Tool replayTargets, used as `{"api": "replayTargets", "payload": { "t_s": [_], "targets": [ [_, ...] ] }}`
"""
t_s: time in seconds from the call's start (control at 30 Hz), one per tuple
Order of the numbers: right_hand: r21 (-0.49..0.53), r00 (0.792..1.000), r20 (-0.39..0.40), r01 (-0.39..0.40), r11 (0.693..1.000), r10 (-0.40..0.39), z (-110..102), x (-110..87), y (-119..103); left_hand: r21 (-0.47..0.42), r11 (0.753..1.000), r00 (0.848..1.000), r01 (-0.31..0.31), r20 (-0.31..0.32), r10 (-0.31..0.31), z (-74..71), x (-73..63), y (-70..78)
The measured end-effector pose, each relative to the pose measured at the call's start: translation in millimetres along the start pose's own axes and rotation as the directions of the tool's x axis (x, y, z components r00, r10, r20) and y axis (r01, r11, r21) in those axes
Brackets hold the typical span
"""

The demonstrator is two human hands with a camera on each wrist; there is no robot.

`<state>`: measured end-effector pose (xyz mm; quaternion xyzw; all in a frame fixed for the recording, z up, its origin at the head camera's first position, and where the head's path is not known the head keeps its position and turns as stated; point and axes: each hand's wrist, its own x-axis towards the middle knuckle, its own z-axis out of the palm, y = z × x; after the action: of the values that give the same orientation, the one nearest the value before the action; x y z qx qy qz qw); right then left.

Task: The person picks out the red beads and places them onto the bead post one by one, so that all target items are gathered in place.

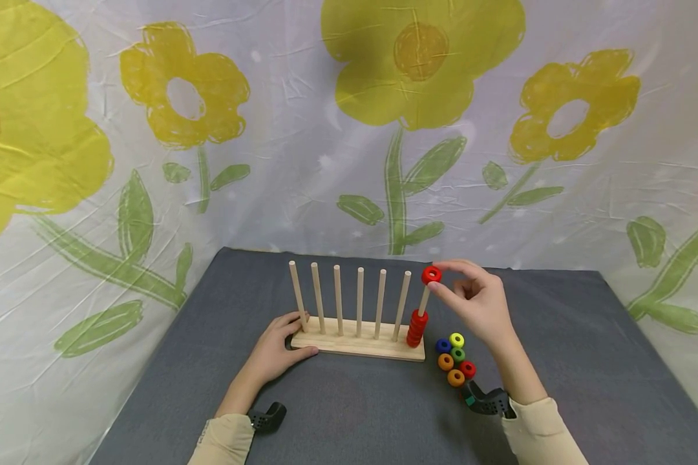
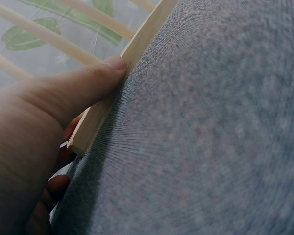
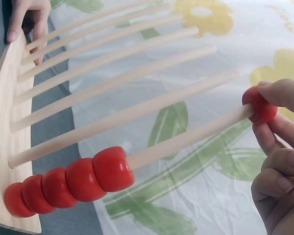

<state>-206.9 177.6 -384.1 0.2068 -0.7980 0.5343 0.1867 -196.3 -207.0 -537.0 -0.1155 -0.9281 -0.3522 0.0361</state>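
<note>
A wooden peg rack (image 1: 357,347) with a row of upright pegs stands on the table. My left hand (image 1: 274,352) grips the left end of its base; in the left wrist view the thumb (image 2: 100,78) lies along the front edge and the other fingers are partly hidden behind. Between thumb and index finger, my right hand (image 1: 478,300) pinches a red bead (image 3: 259,105) at the top of the rightmost peg (image 3: 196,136). How far the peg tip reaches into the bead's hole cannot be told. Lower on that peg sits a stack of several red beads (image 3: 81,178).
Loose beads lie right of the rack, below my right hand: yellow (image 1: 456,340), blue (image 1: 443,346), green (image 1: 457,354), red (image 1: 468,369) and two orange, one nearer (image 1: 456,378). Dark grey cloth (image 1: 360,413) covers the table. Behind hangs a flowered curtain (image 1: 291,161).
</note>
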Motion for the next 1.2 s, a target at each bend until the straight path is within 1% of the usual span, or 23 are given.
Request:
{"api": "replayTargets", "payload": {
  "t_s": [0.43, 0.67, 0.93, 1.2],
  "targets": [
    [0.015, 1.000, -0.001, -0.001, 1.000, 0.001, 3, -3.4, 6, -0.005, 1.000, 1.000, -0.007, -0.001, 0.007, 1.0, 1.2, -0.9],
    [0.035, 1.000, -0.005, -0.008, 0.999, 0.008, 4, -6.4, 8, -0.008, 1.000, 1.000, -0.021, -0.017, 0.021, 1.1, -0.2, -0.1],
    [0.043, 1.000, -0.009, -0.002, 0.999, 0.002, 4, -6.9, 10, -0.004, 1.000, 1.000, -0.001, -0.004, 0.001, 0.3, -0.5, 0.2],
    [0.052, 1.000, -0.001, 0.009, 0.999, -0.009, 3, -8.2, 11, 0.001, 1.000, 1.000, -0.007, -0.010, 0.007, 1.0, -0.8, -0.8]
  ]
}}
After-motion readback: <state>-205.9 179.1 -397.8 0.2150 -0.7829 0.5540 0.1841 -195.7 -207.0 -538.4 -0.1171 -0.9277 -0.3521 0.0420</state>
